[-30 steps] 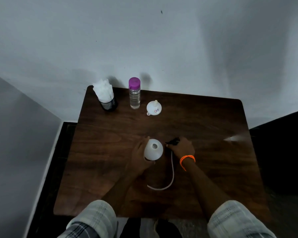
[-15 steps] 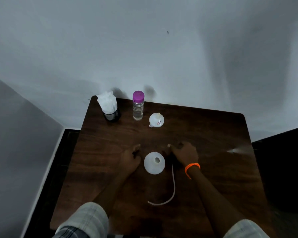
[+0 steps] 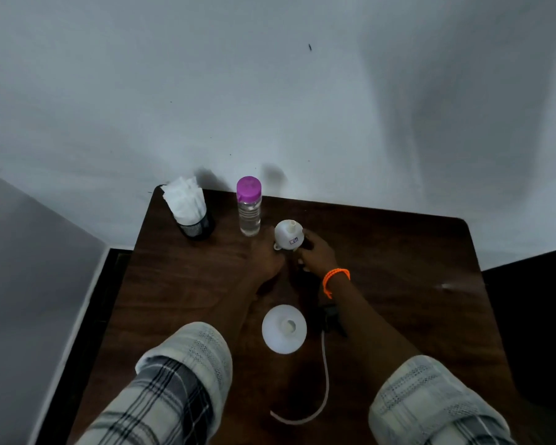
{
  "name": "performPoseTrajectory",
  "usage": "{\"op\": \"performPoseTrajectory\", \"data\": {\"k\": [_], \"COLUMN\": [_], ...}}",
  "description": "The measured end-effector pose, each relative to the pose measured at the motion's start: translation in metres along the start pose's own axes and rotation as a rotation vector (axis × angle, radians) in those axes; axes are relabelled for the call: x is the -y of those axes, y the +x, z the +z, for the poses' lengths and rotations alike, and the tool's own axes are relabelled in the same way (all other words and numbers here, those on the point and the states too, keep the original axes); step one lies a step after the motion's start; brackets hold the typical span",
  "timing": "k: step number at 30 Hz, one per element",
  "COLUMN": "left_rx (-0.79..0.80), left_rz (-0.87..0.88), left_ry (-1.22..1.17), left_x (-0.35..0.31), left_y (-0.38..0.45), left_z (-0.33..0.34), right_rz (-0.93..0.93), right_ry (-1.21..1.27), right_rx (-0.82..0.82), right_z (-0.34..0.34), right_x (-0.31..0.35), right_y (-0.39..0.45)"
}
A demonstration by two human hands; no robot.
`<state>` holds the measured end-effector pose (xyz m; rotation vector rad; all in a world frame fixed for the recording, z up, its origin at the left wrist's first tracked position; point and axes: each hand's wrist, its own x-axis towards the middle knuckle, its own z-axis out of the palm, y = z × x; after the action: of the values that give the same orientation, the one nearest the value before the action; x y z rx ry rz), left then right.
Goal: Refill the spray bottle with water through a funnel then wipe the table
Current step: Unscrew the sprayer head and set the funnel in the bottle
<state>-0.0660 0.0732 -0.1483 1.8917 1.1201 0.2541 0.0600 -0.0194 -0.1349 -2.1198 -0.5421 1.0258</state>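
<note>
The white spray bottle (image 3: 284, 329) stands open-necked on the dark wooden table (image 3: 398, 268). Its black spray head (image 3: 332, 319) lies beside it, and the white dip tube (image 3: 325, 380) curves toward me. A small white funnel (image 3: 288, 234) sits upside down near the back, next to a clear water bottle (image 3: 249, 208) with a purple cap. My right hand (image 3: 316, 253) curls against the funnel's right side. My left hand (image 3: 267, 256) reaches to the funnel's lower left rim with fingers extended. The dim light hides the exact finger contact.
A black mesh holder with white tissues (image 3: 189, 208) stands at the back left corner. The table is pushed against a white wall, and the dark floor drops off on both sides. A pale glare spot (image 3: 446, 286) shows near the right edge.
Both hands have left the spray bottle and spray head and moved forward to the funnel. The spray head now lies on the table. The camera has tilted and moved closer.
</note>
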Motion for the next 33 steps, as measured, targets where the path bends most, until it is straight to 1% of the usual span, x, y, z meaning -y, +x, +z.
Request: {"op": "performPoseTrajectory", "data": {"k": [3,5,7,9,13,17,22,26,30,33], "left_rx": [0.024,0.047,0.056,0.058,-0.083,-0.133,-0.192,-0.247,-0.278,-0.281], "left_rz": [-0.001,-0.017,-0.044,-0.082,-0.098,-0.067,0.003,0.104,0.180,0.253], "left_ry": [0.028,-0.013,-0.117,-0.275,-0.456,-0.549,-0.567,-0.486,-0.382,-0.333], "left_x": [0.002,-0.001,-0.005,-0.010,-0.024,-0.032,-0.047,-0.054,-0.062,-0.066], "left_y": [0.005,0.003,-0.001,-0.010,-0.038,-0.069,-0.107,-0.129,-0.145,-0.155], "left_z": [0.005,0.005,0.003,-0.002,-0.015,-0.024,-0.042,-0.062,-0.086,-0.098], "right_rz": [0.064,0.084,0.082,0.079,0.071,0.059,0.084,0.095,0.108,0.079], "right_ry": [0.084,0.155,0.215,0.270,0.469,0.599,0.648,0.677,0.641,0.612], "right_rx": [0.054,0.044,0.034,0.025,-0.010,-0.013,-0.015,-0.009,0.008,-0.014], "right_z": [0.006,0.008,0.005,0.000,-0.014,-0.029,-0.043,-0.049,-0.054,-0.057], "right_x": [0.002,-0.003,-0.008,-0.006,0.004,0.014,0.026,0.034,0.047,0.058], "right_y": [0.002,0.003,0.001,-0.010,-0.045,-0.090,-0.144,-0.172,-0.185,-0.194]}}
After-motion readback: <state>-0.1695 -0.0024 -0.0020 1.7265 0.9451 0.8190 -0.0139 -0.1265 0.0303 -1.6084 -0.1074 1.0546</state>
